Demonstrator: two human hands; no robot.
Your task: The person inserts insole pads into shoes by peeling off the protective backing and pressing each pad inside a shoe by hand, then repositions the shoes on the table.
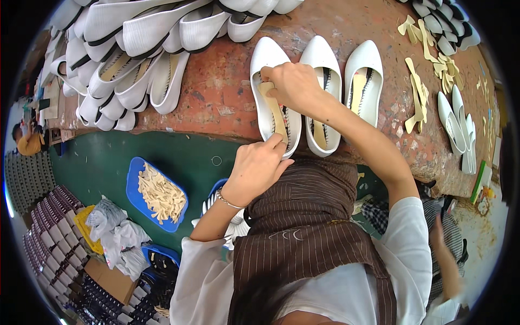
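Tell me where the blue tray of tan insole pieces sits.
In the head view, the blue tray lies on the green floor at lower left, below the workbench edge and left of the left hand.

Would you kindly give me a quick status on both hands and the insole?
Both hands on tan insole: left hand at heel, right hand at toe. Insole lies in leftmost white shoe. Nothing in the way.

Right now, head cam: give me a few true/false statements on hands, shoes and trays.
1. Both hands press a tan insole into the leftmost white shoe. True.
2. Five shoes stand in the row at the bench edge. False: three.
3. The left hand is at the shoe's heel end, the right hand further up. True.
4. The blue tray holds white shoes. False: tan insole pieces.
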